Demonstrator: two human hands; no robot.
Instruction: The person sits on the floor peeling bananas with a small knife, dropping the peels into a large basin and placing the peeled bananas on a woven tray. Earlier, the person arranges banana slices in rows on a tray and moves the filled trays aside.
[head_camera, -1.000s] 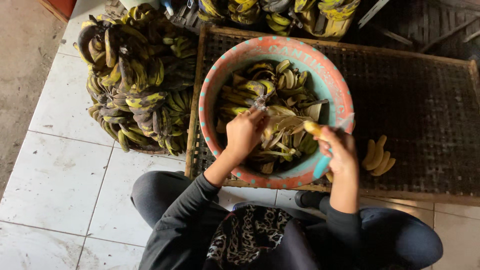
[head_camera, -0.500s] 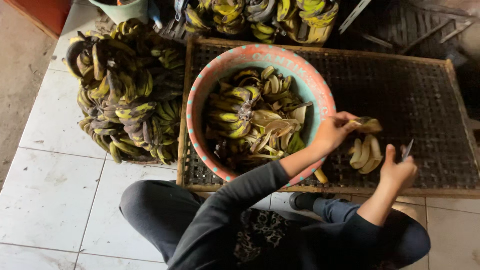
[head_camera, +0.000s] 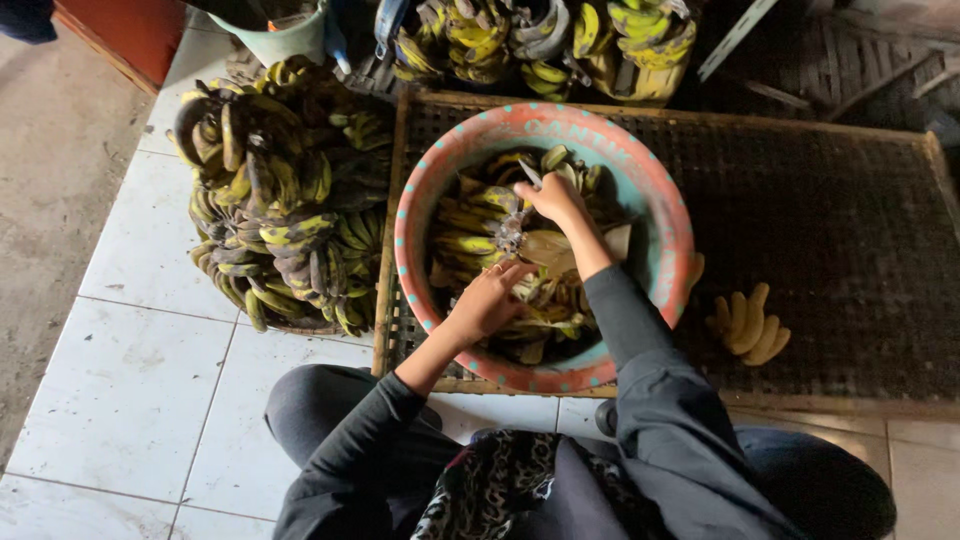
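Both hands in basin (head_camera: 668, 235): left hand (head_camera: 487, 300) spread on bananas (head_camera: 470, 225), right hand (head_camera: 556, 200) gripping knife (head_camera: 530, 174)

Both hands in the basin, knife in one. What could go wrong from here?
1. The right hand holds a small knife over the bananas in the basin, and the left hand reaches into the same pile close by; a slip could likely nick the fingers.
2. The peeled bananas lie on the mesh tray just beside the right sleeve; a pull-back of that arm might knock them.
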